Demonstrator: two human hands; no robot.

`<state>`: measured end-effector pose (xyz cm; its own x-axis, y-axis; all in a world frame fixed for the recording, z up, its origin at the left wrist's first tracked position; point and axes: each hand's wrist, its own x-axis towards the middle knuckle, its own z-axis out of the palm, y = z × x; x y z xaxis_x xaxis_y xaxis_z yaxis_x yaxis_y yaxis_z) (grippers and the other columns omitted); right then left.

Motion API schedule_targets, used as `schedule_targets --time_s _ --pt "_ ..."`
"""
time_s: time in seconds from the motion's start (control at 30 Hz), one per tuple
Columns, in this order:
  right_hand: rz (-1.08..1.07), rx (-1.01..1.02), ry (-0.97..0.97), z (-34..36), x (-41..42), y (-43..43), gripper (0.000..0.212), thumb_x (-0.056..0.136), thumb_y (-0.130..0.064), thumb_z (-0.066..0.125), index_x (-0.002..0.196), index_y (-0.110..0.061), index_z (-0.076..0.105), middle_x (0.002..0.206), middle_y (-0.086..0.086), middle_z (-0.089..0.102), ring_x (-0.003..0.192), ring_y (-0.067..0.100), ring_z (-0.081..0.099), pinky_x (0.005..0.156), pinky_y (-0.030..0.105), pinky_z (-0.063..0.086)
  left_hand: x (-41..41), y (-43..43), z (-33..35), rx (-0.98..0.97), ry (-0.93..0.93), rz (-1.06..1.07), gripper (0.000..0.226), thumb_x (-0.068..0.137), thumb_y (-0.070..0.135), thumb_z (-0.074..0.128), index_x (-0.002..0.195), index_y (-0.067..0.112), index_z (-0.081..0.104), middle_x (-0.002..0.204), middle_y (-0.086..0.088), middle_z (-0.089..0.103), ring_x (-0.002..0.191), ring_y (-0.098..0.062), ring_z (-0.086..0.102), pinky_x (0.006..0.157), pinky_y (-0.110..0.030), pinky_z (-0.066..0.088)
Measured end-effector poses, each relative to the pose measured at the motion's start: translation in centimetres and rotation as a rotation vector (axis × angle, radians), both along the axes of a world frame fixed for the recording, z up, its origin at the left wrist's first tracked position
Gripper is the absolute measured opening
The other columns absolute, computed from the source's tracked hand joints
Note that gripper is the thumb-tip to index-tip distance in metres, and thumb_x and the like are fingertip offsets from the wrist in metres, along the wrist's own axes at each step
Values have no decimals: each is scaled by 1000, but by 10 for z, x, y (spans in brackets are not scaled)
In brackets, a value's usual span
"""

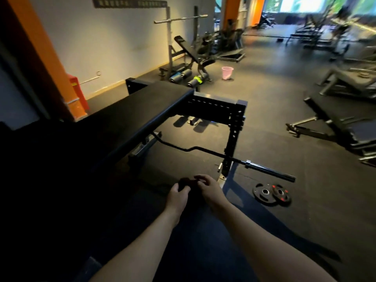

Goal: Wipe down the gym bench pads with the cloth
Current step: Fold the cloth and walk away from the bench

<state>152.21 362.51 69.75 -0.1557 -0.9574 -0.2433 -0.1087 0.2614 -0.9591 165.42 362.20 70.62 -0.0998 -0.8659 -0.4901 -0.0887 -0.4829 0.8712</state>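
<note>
Stretching under everything, the dark rubber floor leaves a broad open patch to the right of the bench pad. This long black slab has a rounded right edge that runs from the near left up to a far corner. Off that corner stands a black steel frame drilled with holes. An incline bench sits against the pale wall. A bent bar lies across the frame's foot, its chrome end out over the floor. A red box by the orange pillar carries a yellow label too blurred to read. The pink bin stands just beside the incline bench, its contents out of sight. Two weight plates overlap near the bar's end. Off the pad's right edge, the left hand and right hand curl their fingers around a dark cloth, which is bunched between them, clear of the pad.
</note>
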Motion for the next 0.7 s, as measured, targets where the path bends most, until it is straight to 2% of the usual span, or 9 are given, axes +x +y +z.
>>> schedule_targets --time_s 0.07,0.13,0.17,0.27,0.37,0.43,0.53,0.6,0.7 --pt "-85 -7 -4 3 -14 -5 27 102 -13 44 123 -21 60 112 2 63 93 14 65 64 20 54 -9 -14 1 -25 -18 -54 24 98 26 57 121 22 61 109 -8 69 100 -27 68 88 -46 59" --pt "-213 -17 -11 1 -38 -9 26 102 -13 43 119 -18 62 113 9 65 96 20 65 72 29 57 -28 -30 0 -53 -65 -130 21 96 26 61 117 23 61 107 -8 68 98 -27 67 84 -45 60" --pt "-263 -12 -13 2 -45 -9 26 102 -12 42 115 -18 64 111 10 67 95 20 65 73 29 57 -34 -33 0 -67 -78 -141 19 96 26 62 114 23 61 106 -8 68 97 -26 68 80 -45 61" --pt "-466 -7 -7 0 -87 5 25 102 -8 41 109 -14 64 94 0 65 81 13 60 59 13 47 -78 -39 -5 -106 -99 -275 16 97 25 62 112 19 60 102 -9 68 93 -27 68 68 -38 59" --pt "-619 -5 -9 -5 -134 30 23 101 -10 44 110 -13 66 92 1 63 78 11 57 57 11 45 -133 -33 -16 -98 -107 -423 18 100 30 59 112 16 59 103 -10 68 94 -27 68 77 -42 59" --pt "-699 3 -50 -13 -170 50 19 99 -11 50 108 -16 66 97 3 65 86 15 61 70 18 50 -176 -23 -23 -85 -115 -513 21 100 36 58 110 18 59 104 -9 68 96 -27 68 86 -47 59" --pt "-791 20 -78 -24 -224 78 23 93 -8 56 102 -26 67 106 4 69 101 23 65 92 39 54 -237 -8 -33 -78 -142 -642 22 99 42 58 104 21 58 104 -9 69 96 -25 68 90 -49 57" --pt "-861 28 -84 -30 -263 98 28 91 -4 55 107 -23 67 106 4 69 101 22 65 93 40 53 -281 0 -41 -103 -151 -710 19 99 39 59 102 20 59 104 -9 69 96 -24 67 91 -48 56" --pt "-989 48 -63 -41 -328 123 32 88 1 52 106 -22 67 101 1 68 93 21 64 83 36 53 -353 9 -53 -180 -191 -782 15 96 32 64 103 18 60 103 -8 70 92 -20 67 86 -41 57"
